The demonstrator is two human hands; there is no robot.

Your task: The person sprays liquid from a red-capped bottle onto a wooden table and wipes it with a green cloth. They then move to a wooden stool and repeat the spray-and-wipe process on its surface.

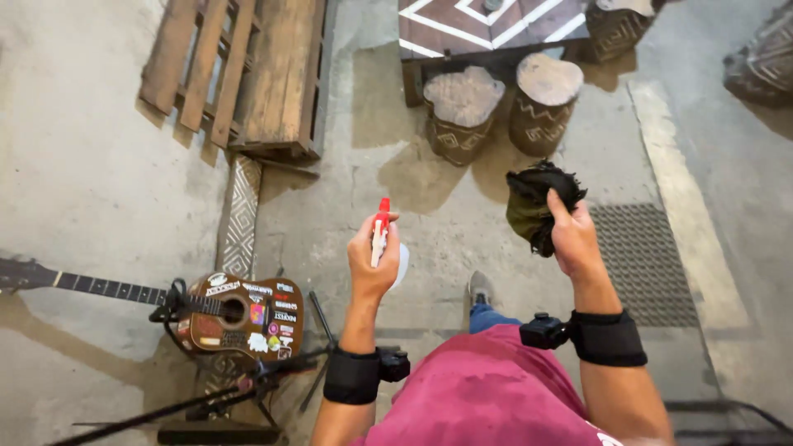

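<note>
Magenta shirt (487,396) at bottom centre, closest to lens; blue jeans leg (489,318) and grey shoe (480,288) just beyond on concrete floor (83,165). Black wrist straps with small black devices on both forearms, left (363,373) and right (591,334).

Left hand (372,260) raised, fingers fully curled round spray bottle (384,244); red trigger head poking up above fist, whitish body showing at right edge of palm. Tight closed grip, bottle roughly upright, held in air above floor, centre of view.

Right hand (574,239) raised, well apart from left, fingers closed on dark olive-black cloth (533,206); thumb laid across top of it, cloth bunched, frayed edges hanging left of and above hand.

Past hands: two carved stump stools (462,111) (543,99) side by side, pale flat tops, zigzag patterned sides, tucked at front edge of low brown table (487,25) with white geometric lines. More carved pieces at top right (615,29) and far right (760,62). Metal floor grate (644,260) right of right hand, pale concrete strip (686,206) alongside it.

Lower left: acoustic guitar (239,314) covered in stickers, neck running out left, resting on black stand (215,400). Patterned plank (239,215) flat on floor above guitar. Wooden pallets (239,74) top left.
</note>
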